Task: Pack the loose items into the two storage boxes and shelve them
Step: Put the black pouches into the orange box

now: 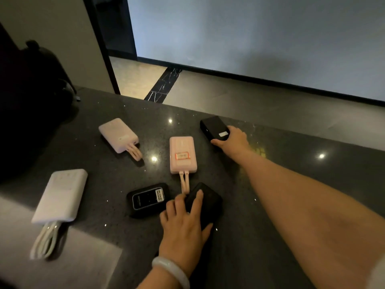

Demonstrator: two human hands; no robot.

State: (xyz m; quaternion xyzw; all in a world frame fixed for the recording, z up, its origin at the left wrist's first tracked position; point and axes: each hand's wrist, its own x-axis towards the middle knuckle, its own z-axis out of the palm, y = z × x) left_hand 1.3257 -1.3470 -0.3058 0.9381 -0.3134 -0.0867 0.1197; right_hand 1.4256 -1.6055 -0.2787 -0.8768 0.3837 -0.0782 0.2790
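Note:
Several power banks lie on a dark speckled counter [239, 257]. My right hand [233, 140] reaches far out and grips a black power bank [213, 127] near the counter's far edge. My left hand [183, 228], with a pale bangle on the wrist, lies over another black power bank [208, 202] close to me, fingers wrapped on it. Beside it sits a black power bank with a screen [149, 200]. A pink one with cables [183, 155] lies in the middle. Two pale ones lie further left, one at the back [117, 135] and one at the front [60, 196] with a white cable.
A dark bag or bulky object [31, 105] stands at the counter's left. Beyond the far edge the floor [229, 94] drops away, with a pale wall behind. No storage boxes are in view.

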